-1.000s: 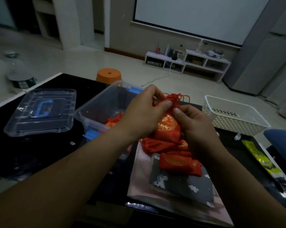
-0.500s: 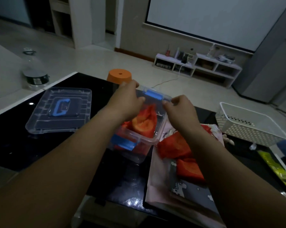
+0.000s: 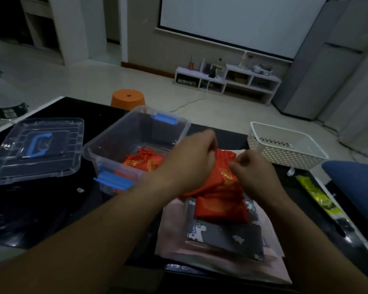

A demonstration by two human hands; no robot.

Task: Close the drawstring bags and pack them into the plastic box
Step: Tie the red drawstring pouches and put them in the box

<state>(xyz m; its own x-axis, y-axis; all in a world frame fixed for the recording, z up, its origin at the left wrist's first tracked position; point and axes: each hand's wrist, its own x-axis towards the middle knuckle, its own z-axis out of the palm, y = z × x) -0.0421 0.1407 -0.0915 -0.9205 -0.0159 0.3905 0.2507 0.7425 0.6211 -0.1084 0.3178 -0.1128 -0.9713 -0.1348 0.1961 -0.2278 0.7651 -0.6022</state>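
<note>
The clear plastic box with blue latches stands open on the dark table, with red drawstring bags lying on its floor. To its right a pile of red bags rests on grey and pink fabric bags. My left hand and my right hand both pinch the top red bag of the pile near its mouth. The drawstring is hidden by my fingers.
The box's clear lid with a blue handle lies at the left. A white perforated basket stands at the right. A yellow packet lies near the right table edge. An orange stool sits beyond the table.
Both hands dropped a closed red bag into the box, then moved right to the pile and took hold of another red bag.
</note>
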